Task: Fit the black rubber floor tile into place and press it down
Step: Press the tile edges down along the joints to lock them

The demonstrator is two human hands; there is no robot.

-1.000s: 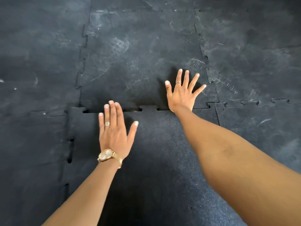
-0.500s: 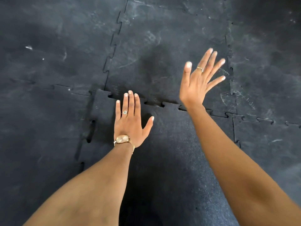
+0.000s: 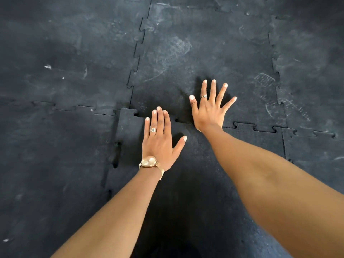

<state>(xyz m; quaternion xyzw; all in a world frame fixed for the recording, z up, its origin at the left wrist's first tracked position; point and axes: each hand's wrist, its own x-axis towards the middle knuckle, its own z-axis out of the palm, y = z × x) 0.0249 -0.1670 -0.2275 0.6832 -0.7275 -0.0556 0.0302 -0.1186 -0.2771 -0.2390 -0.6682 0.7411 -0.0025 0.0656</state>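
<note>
The black rubber floor tile (image 3: 188, 183) lies under my forearms, its puzzle-cut edges meeting the tiles around it. Its far-left corner (image 3: 126, 120) sits slightly raised, and dark gaps show along its left seam. My left hand (image 3: 160, 140), with a ring and a gold watch, lies flat on the tile near its far edge, fingers together. My right hand (image 3: 210, 107) is spread flat across the far seam, its heel on the joint and its fingers on the neighbouring tile (image 3: 204, 53). Neither hand holds anything.
Interlocking black rubber tiles with chalky scuffs cover the floor on all sides: one to the left (image 3: 55, 146), one at the far left (image 3: 65, 53), and others to the right (image 3: 312, 90). The right part of the far seam (image 3: 260, 127) looks closed.
My right hand was lifted off the floor half a second ago and has come down flat on the far seam. My left hand has stayed on the tile near its far edge.
</note>
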